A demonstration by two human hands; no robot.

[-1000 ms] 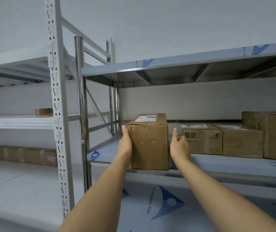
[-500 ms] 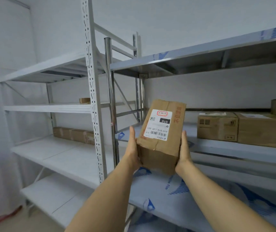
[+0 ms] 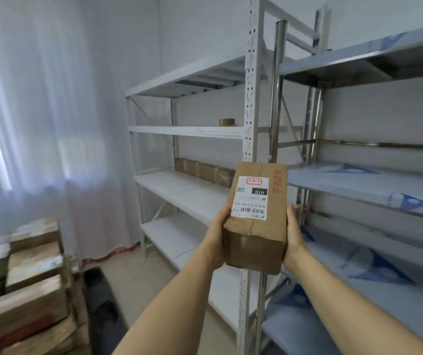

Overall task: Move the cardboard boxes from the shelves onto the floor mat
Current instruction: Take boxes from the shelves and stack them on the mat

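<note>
I hold a brown taped cardboard box with a white shipping label (image 3: 255, 216) clamped between my left hand (image 3: 214, 239) and right hand (image 3: 293, 234), clear of the white perforated steel shelf post (image 3: 252, 98) behind it. Open floor lies left, toward blurred stacked cardboard boxes (image 3: 26, 285).

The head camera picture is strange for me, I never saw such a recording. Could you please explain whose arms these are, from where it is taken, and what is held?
There is no machine here. A person wears a wide-angle camera on the head, so you see their own two bare arms reaching forward. The left hand and the right hand hold a cardboard box between them, one on each side, in the air in front of the shelves. A white shipping label lies on its top. Behind it stand a white shelf rack with more boxes on one level, and a steel rack on the right. At the lower left, other boxes are stacked on the floor.
</note>
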